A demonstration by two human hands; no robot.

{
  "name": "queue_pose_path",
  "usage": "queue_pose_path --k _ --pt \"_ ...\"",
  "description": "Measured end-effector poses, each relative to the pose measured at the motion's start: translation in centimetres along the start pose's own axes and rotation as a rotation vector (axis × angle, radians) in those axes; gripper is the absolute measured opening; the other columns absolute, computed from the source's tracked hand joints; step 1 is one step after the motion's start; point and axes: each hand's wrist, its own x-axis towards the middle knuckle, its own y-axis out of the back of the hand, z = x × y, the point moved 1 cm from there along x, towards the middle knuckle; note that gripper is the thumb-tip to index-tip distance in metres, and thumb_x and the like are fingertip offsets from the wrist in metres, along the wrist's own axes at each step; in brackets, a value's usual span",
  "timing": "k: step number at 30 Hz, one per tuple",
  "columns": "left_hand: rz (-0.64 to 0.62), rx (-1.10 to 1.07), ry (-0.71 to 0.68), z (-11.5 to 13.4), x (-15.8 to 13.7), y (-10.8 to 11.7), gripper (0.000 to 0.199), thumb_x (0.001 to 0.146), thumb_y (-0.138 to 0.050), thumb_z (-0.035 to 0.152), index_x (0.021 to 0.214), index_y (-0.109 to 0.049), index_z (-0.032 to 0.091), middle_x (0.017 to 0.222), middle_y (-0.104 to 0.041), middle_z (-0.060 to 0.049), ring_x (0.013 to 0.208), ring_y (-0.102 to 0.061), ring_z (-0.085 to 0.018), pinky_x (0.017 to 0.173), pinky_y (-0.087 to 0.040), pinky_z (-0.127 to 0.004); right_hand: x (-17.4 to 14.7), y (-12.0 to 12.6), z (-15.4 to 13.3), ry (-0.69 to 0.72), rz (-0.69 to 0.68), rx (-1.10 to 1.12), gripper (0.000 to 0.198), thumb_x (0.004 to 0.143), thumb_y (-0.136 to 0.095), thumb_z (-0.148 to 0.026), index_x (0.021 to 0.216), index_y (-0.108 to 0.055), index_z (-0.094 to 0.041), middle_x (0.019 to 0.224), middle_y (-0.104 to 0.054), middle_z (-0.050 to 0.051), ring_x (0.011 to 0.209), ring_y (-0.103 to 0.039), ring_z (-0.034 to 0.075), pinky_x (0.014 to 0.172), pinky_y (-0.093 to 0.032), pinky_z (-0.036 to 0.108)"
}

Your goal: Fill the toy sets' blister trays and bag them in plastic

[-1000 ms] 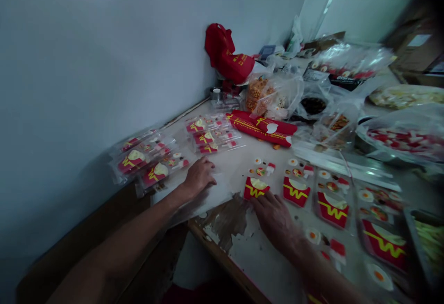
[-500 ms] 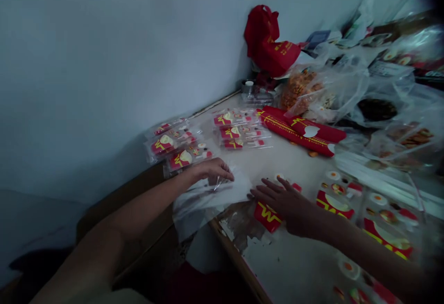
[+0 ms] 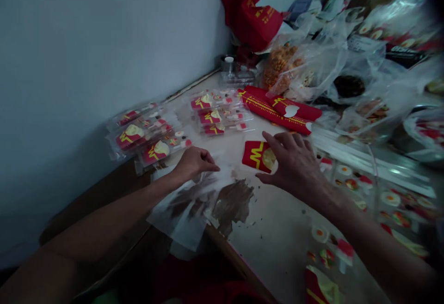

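My left hand (image 3: 198,163) is pinched at the top of a small pile of thin clear plastic bags (image 3: 189,223), which hang over the table's edge. Thumb and fingers of my right hand (image 3: 293,161) span the two long edges of a red card with a yellow zigzag and a cream patch (image 3: 255,156). The palm hides the card's far end. It lies sideways, its red end pointing at the bags. Packed red cards in clear sleeves (image 3: 161,149) rest beyond my left hand, and another stack of sleeved cards (image 3: 211,117) lies farther back.
Red printed sleeves (image 3: 277,110) lie behind my right hand. Filled clear plastic bags (image 3: 308,70) crowd the back right, near a red cloth bag (image 3: 249,15) by the wall. Clear sheets with small food pictures (image 3: 328,255) cover the right side. The table edge (image 3: 236,260) is worn.
My right hand has gone from lying over the red card to gripping it, and the card has turned sideways. My left hand stays at the plastic bags. The view has shifted.
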Motion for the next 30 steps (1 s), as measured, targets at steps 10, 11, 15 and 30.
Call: queue_pose_path --k 10,11,15,30 --pt "-0.259 -0.05 -0.027 0.7 0.0 -2.2 0.036 0.051 -0.093 0.042 0.069 -0.076 0.018 0.064 -0.07 -0.001 0.061 -0.059 -0.014 0.057 -0.04 -0.026 -1.3 -1.4 -2.8 -0.046 0.06 -0.073 0.088 0.085 -0.071 -0.047 0.157 -0.031 -0.015 0.127 -0.054 0.019 0.115 -0.043 0.039 0.098 -0.033 0.052" --pt "-0.283 -0.057 -0.034 0.7 0.2 -2.4 0.038 0.049 -0.094 0.042 0.071 -0.076 0.018 0.065 -0.07 -0.001 0.061 -0.059 -0.014 0.057 -0.039 -0.026 -1.5 -1.6 -3.0 -0.048 0.053 -0.074 0.089 0.085 -0.071 -0.047 0.157 -0.031 -0.015 0.128 -0.054 0.019 0.115 -0.043 0.039 0.098 -0.033 0.052" --pt "-0.256 -0.18 -0.003 0.6 1.1 -3.3 0.051 0.042 -0.096 0.032 0.084 -0.072 0.017 0.063 -0.065 0.004 0.059 -0.056 -0.012 0.056 -0.04 -0.024 -2.1 -1.9 -3.7 -0.055 0.02 -0.086 0.09 0.085 -0.072 -0.045 0.157 -0.031 -0.013 0.132 -0.052 0.02 0.117 -0.042 0.039 0.1 -0.032 0.052" --pt "-0.381 -0.23 0.078 -0.3 0.2 -3.3 0.036 0.055 -0.092 0.026 0.086 -0.077 0.017 0.075 -0.074 -0.001 0.067 -0.066 -0.013 0.065 -0.05 -0.024 -2.9 -3.0 -2.6 0.301 -0.322 0.23 0.093 0.065 -0.087 -0.046 0.146 -0.052 -0.017 0.127 -0.061 0.015 0.113 -0.052 0.034 0.098 -0.037 0.046"
